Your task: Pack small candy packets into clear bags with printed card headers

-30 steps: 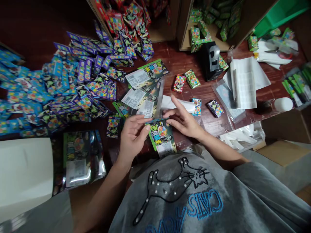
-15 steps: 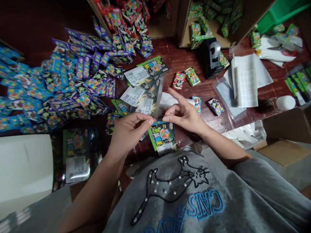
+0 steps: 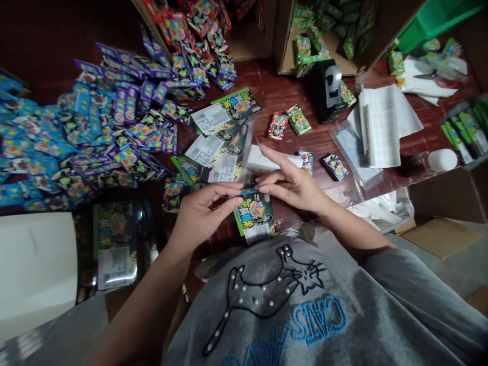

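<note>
A printed green-and-black packet with a white label at its lower end stands at the table's front edge, close to the grey shirt. My left hand grips the left end of its top edge between thumb and straightened fingers. At the right end, my right hand pinches the same edge, its index finger raised off it. A narrow blue strip shows between the fingertips; whether it is a separate small box I cannot tell. Just beyond the hands lie several similar printed packets with white barcode labels.
Blue and purple small boxes are heaped on the left. Red and green boxes fill cardboard cartons at the back. A black tape dispenser, loose small boxes, white sheets and a white-capped bottle are to the right.
My left fingers have straightened from a curled pinch, and my right fingers lie flatter. More of the blue strip shows along the packet's top edge. The whole view has shifted slightly.
</note>
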